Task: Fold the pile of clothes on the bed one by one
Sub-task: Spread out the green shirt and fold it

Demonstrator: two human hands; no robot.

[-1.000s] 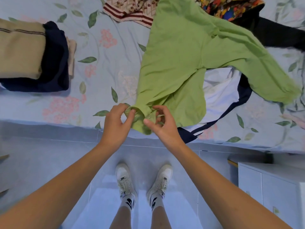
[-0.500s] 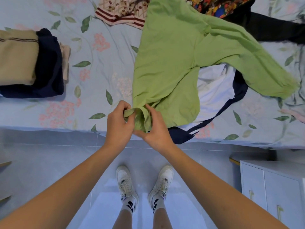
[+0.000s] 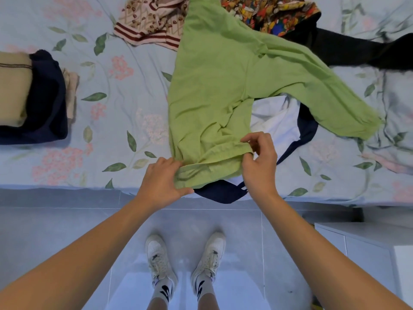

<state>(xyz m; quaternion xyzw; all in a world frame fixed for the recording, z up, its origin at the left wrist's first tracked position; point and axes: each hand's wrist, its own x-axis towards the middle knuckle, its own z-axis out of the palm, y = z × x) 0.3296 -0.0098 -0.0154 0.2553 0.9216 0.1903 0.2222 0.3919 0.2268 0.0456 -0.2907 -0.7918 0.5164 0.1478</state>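
The green garment (image 3: 223, 86) lies spread on the bed (image 3: 116, 121), in the centre and upper right of the frame, with one long part running to the right edge. Its near hem is at the bed's lower edge, and both hands hold it there. The left hand (image 3: 161, 182) pinches the left corner of the hem, thumb under and fingers over the cloth. The right hand (image 3: 259, 162) pinches the right end of the same hem between thumb and curled fingers. So each grip is closed on the green cloth.

The step in hand seems to be to straighten this hem before folding. To do it well, I think the hands should pull gently apart until the rolled edge lies flat, then lay it down square to the bed's edge. Under the garment lies a white and navy piece (image 3: 277, 121); it may drag along, so the hem should be lifted a little.

A folded stack (image 3: 29, 97) waits at the left of the frame. More unfolded clothes (image 3: 268, 12) lie at the top.
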